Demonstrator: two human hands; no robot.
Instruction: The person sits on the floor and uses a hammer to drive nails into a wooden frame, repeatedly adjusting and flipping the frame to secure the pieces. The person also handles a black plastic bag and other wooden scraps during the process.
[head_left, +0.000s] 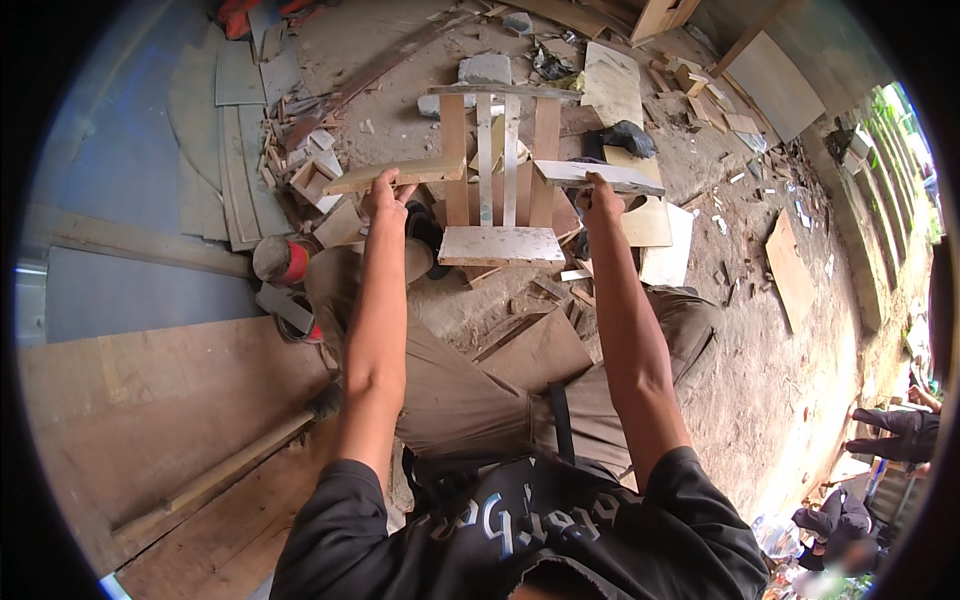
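In front of me is a wooden frame (456, 150), chair-like, with upright slats between a curved top rail (505, 92) and a white-smeared lower board (500, 245). My left hand (385, 195) is closed on the near end of a pale wooden board (400, 173) on the frame's left. On its right, my right hand (600, 200) grips a white-faced wooden board (600, 178) by its near edge, thumb on top. Both boards reach the frame's sides; whether they are fixed to it I cannot tell. My fingers are partly hidden beneath them.
Wood offcuts (318, 150) and scraps litter the dirt floor. A red can (283, 260) stands left of my knee, beside a large plywood sheet (160, 400). A black plastic bag (625, 138) lies beyond my right hand. Other people (890, 430) are at the far right.
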